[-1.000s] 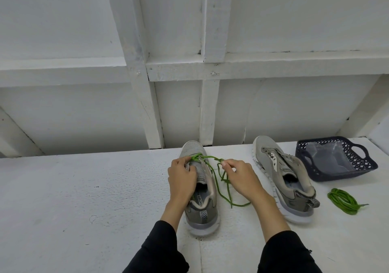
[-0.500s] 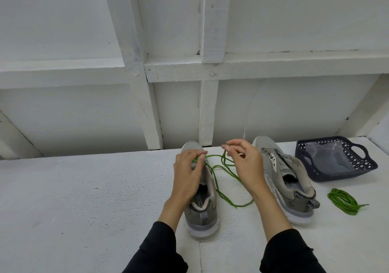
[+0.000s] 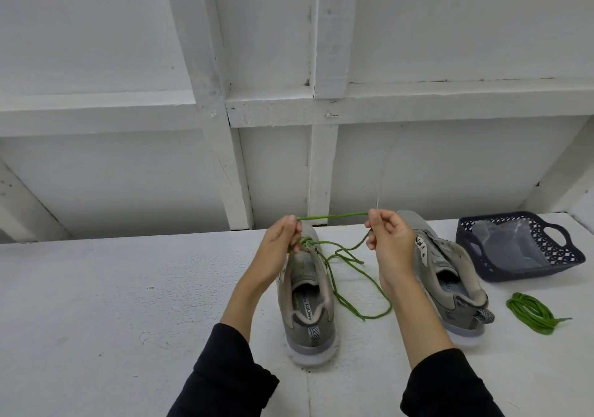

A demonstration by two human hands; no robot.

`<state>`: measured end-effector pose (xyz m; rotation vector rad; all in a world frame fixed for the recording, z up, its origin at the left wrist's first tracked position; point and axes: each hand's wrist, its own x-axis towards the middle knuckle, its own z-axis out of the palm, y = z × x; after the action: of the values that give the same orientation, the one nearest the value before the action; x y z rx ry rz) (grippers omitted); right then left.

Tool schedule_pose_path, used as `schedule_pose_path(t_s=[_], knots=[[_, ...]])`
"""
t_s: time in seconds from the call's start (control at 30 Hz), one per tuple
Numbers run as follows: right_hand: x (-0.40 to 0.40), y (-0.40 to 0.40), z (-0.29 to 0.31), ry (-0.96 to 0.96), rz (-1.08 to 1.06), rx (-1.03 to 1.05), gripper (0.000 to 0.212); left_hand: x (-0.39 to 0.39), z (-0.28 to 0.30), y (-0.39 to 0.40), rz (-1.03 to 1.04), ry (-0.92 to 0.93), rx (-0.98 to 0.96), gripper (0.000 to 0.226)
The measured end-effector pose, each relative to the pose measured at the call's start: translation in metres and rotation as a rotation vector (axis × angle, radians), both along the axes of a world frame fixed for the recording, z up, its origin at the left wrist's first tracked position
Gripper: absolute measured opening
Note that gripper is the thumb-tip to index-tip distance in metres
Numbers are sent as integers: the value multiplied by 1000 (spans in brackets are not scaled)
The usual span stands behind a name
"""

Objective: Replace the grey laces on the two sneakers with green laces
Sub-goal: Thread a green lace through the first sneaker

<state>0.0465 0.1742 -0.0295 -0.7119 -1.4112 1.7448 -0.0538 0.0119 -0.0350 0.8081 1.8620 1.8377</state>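
Note:
Two grey sneakers stand heel-toward-me on the white table. The left sneaker (image 3: pixel 308 301) has a green lace (image 3: pixel 353 288) threaded near its toe; the slack loops on the table to its right. My left hand (image 3: pixel 283 240) and my right hand (image 3: pixel 390 240) each pinch the lace above the toe, and a short stretch runs taut between them. The right sneaker (image 3: pixel 450 275) shows no lace, and my right hand and wrist cover part of it. A second green lace (image 3: pixel 532 312) lies coiled on the table to its right.
A dark blue perforated basket (image 3: pixel 569 252) with a clear plastic bag inside stands at the far right. White wooden beams and a panelled wall rise just behind the table's back edge.
Both hands have risen above the sneaker's toe and moved apart, drawing a stretch of the green lace taut between them. The slack on the table has shifted.

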Motion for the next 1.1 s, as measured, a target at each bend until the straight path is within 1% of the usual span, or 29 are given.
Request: schedule_pose_path(t_s=[0.17, 0.23, 0.33, 0.43, 0.5, 0.53, 0.6, 0.67, 0.7, 0.77, 0.83, 0.87, 0.9, 0.97, 1.03, 1.1], knots=[[-1, 1, 0, 45, -24, -32, 9, -25, -10, -22, 59, 127, -244, 28], [-2, 2, 0, 72, -48, -70, 8, -31, -16, -31, 96, 151, -315, 30], [-2, 5, -5, 109, -58, -134, 8, -35, -27, -43, 176, 145, -382, 31], [-4, 5, -11, 103, -67, -157, 8, -32, -35, -48, 310, 69, -354, 20], [-5, 4, -17, 63, -72, -162, 9, -29, -38, -48, 444, 24, -311, 12], [-5, 4, -21, 10, -68, -144, 9, -27, -38, -47, 499, 20, -296, 12], [-5, 6, -30, -210, -52, 0, 8, -23, -37, -44, 562, 50, -273, 13], [-5, 5, -35, -451, -29, 220, 10, -21, -32, -41, 548, 85, -256, 12], [-6, 3, -33, -500, -18, 305, 17, -20, -30, -38, 509, 96, -243, 12], [-10, -6, -25, -449, 61, 393, 26, -18, -25, -33, 389, 117, -226, 18], [-18, -19, -14, -344, 233, 378, 28, -17, -22, -27, 288, 155, -235, 23], [-23, -24, -11, -312, 337, 357, 28, -16, -19, -24, 266, 184, -244, 22], [-27, -28, -10, -307, 432, 347, 28, -15, -17, -20, 261, 207, -245, 20], [-35, -31, -10, -378, 552, 385, 26, -14, -13, -15, 271, 204, -189, 14], [-39, -30, -12, -450, 552, 445, 19, -14, -12, -12, 273, 172, -139, 14], [-42, -26, -15, -478, 486, 478, 11, -17, -17, -9, 294, 141, -189, 9]])
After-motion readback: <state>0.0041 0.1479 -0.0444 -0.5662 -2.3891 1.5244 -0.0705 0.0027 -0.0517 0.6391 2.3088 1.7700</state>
